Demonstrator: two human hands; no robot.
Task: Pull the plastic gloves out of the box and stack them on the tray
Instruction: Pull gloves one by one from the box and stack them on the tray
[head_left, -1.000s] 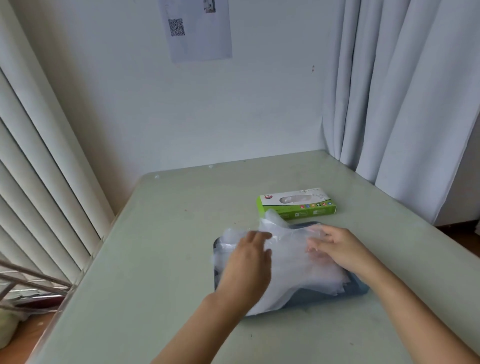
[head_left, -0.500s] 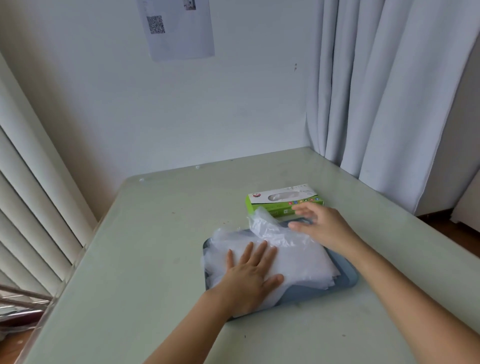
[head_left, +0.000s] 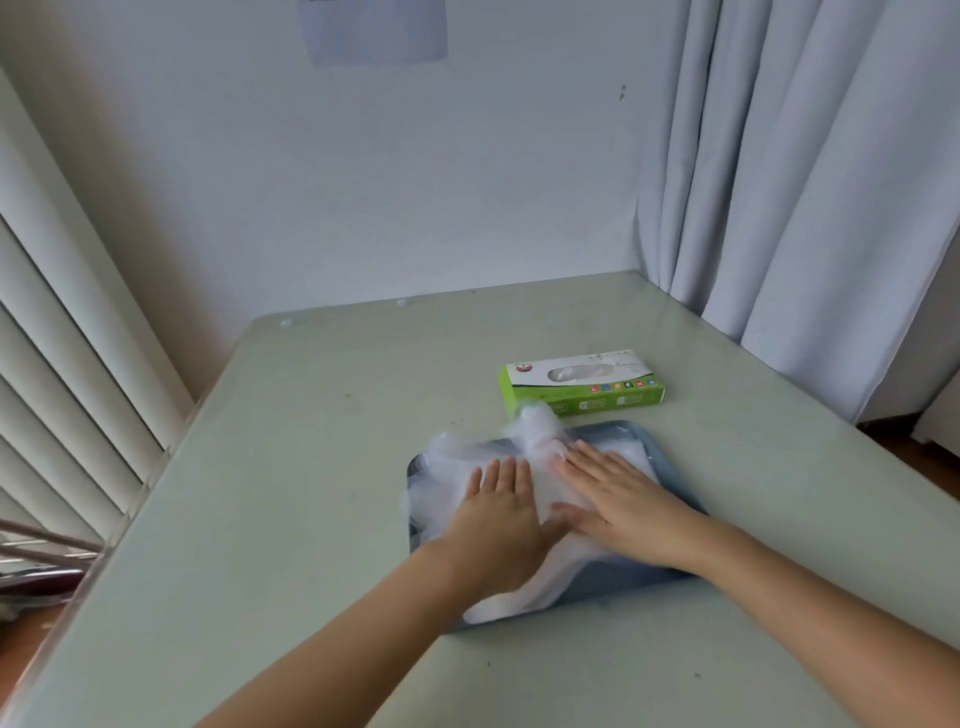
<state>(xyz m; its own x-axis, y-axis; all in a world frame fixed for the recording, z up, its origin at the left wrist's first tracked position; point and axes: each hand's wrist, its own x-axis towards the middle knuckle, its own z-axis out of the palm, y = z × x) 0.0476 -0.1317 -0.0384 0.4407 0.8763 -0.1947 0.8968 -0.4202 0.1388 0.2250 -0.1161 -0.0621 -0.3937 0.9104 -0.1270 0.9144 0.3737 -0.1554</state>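
With left hand and right hand flat, fingers straight, gripping nothing, pressing the plastic gloves onto the tray, I judge slow outward strokes best, since the puffed far edge probably holds air.

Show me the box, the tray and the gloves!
box (head_left: 613, 399): head view, on its green front side.
tray (head_left: 615, 427): head view, on its far rim.
gloves (head_left: 457, 457): head view, on the left part of the pile.

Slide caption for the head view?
Pressing plastic gloves onto the blue tray with left hand and right hand; green box behind.
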